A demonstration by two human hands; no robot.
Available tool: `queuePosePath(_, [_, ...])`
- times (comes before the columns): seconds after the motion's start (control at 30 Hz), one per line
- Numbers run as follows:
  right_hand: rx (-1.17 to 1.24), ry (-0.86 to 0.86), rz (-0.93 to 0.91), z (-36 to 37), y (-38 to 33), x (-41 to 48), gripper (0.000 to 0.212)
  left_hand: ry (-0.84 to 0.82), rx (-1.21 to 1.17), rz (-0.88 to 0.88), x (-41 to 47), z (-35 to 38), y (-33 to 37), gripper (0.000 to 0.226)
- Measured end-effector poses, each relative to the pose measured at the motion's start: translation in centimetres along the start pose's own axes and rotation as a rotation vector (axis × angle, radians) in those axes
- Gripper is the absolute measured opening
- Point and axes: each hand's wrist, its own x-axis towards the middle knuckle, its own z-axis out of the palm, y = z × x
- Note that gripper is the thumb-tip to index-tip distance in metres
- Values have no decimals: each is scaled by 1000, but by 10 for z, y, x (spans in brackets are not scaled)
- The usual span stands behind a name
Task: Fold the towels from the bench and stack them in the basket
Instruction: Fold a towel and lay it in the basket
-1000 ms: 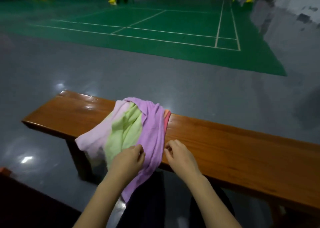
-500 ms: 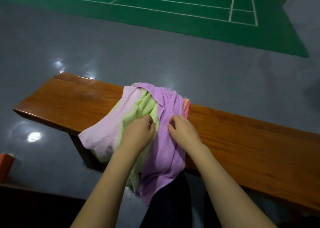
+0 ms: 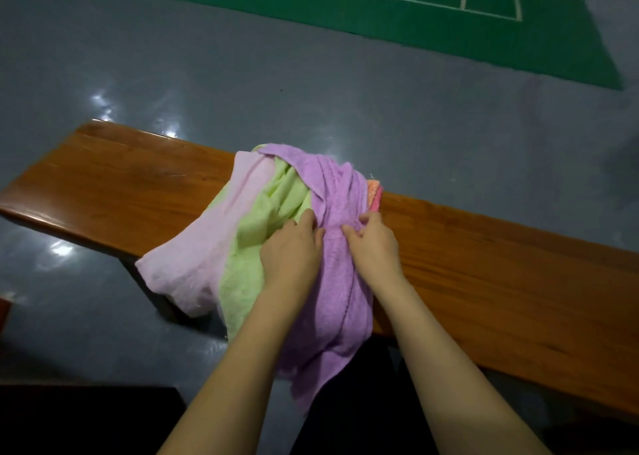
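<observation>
A loose pile of towels lies across the wooden bench (image 3: 131,192) and hangs over its near edge. On top is a purple towel (image 3: 340,302); a light green towel (image 3: 262,219) and a pale pink towel (image 3: 207,247) lie to its left, and an orange-pink one (image 3: 375,193) peeks out at the right. My left hand (image 3: 292,250) rests on the pile where green meets purple, fingers curled into the cloth. My right hand (image 3: 371,243) pinches a fold of the purple towel. No basket is in view.
The bench runs from the far left to the near right, with bare wood on both sides of the pile. Grey glossy floor (image 3: 311,84) lies beyond it, and a green court mat (image 3: 397,8) at the top. A dark object (image 3: 86,420) fills the lower left corner.
Both hands have moved up from the near edge of the bench onto the middle of the pile, closer together. The camera has tilted further down and closer.
</observation>
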Motion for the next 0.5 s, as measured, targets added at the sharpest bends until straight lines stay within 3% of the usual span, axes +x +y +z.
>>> queuePosePath(0.2, [-52,-11,77,-8,9,8,24,79,-421,134,-4,-9,17,15])
queuePosePath(0.27, [-32,-12,29,-9,14,10,41,74,-623,-4,-9,-17,29,16])
queuePosePath(0.37, [19,36,-4,-19,16,6,45,38,-848,-268,-12,-32,39,20])
queuePosePath(0.43, [261,50,42,-31,11,-2,43,15,-1040,-449,-11,-37,41,24])
queuePosePath(0.5, [729,32,159,-45,4,-15,36,-85,-1358,-596,-13,-47,47,32])
